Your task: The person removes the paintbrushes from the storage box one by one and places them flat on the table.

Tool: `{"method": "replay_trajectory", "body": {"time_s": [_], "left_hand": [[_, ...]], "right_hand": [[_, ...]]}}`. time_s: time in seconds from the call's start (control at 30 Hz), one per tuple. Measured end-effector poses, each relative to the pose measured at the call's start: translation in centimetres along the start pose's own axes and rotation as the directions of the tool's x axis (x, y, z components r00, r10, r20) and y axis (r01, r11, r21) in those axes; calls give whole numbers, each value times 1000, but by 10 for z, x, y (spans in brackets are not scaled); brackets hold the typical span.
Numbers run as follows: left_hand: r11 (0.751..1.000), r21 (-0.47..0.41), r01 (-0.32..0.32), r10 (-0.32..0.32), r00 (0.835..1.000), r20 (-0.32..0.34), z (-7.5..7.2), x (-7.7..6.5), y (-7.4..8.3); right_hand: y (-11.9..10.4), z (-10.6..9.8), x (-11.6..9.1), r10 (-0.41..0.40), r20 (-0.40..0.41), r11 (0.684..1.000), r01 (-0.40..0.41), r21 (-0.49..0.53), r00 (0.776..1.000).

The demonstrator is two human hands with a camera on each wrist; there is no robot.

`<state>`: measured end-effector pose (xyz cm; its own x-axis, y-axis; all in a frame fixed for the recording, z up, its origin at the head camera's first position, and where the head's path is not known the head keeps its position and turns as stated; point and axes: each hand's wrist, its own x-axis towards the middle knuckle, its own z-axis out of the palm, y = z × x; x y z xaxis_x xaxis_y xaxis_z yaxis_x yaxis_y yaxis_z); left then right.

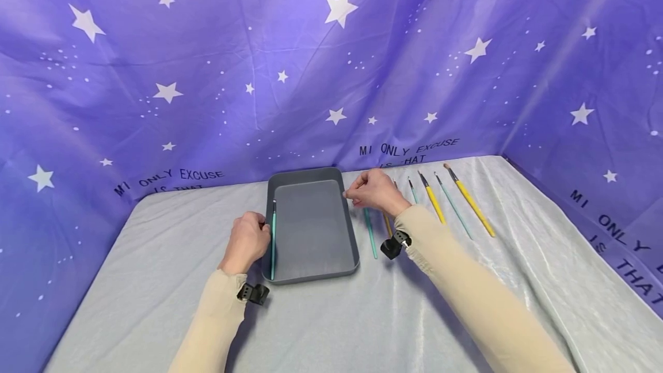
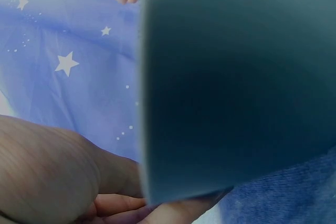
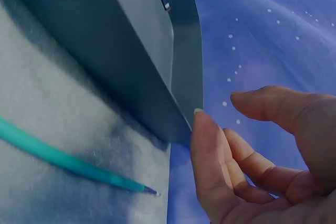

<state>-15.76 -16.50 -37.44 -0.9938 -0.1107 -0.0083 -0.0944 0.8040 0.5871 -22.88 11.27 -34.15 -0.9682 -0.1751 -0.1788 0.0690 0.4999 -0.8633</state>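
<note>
A grey rectangular tray (image 1: 311, 235) lies on the cloth, with a teal paintbrush (image 1: 273, 240) inside along its left wall. My left hand (image 1: 250, 239) holds the tray's left wall; in the left wrist view the thumb passes behind the tray's edge and the fingers lie on the near side. At the tray's right rim, my right hand (image 1: 375, 190) has its thumb and index finger apart with nothing between them. In the right wrist view the index fingertip (image 3: 205, 135) is right at the rim. Below this hand lies another teal paintbrush (image 1: 370, 235), its upper part hidden.
Right of the tray, several paintbrushes lie in a slanted row, including a yellow one (image 1: 472, 203), a thin teal one (image 1: 453, 206) and another yellow one (image 1: 434, 199). The right wrist partly covers an orange-yellow handle (image 1: 387, 226). A purple star-printed curtain (image 1: 290, 73) hangs behind.
</note>
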Motion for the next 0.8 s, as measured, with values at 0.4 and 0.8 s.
{"method": "replay_trajectory", "body": {"time_s": [0.4,0.8], "left_hand": [[1000,-20,-23,23,1000,-9,-1,1,-2],[999,-43,-30,30,999,-19,-1,3,-6]], "right_hand": [[-20,22,1,-23,68,998,19,54,997],[-35,53,6,-38,107,998,33,52,994]]}}
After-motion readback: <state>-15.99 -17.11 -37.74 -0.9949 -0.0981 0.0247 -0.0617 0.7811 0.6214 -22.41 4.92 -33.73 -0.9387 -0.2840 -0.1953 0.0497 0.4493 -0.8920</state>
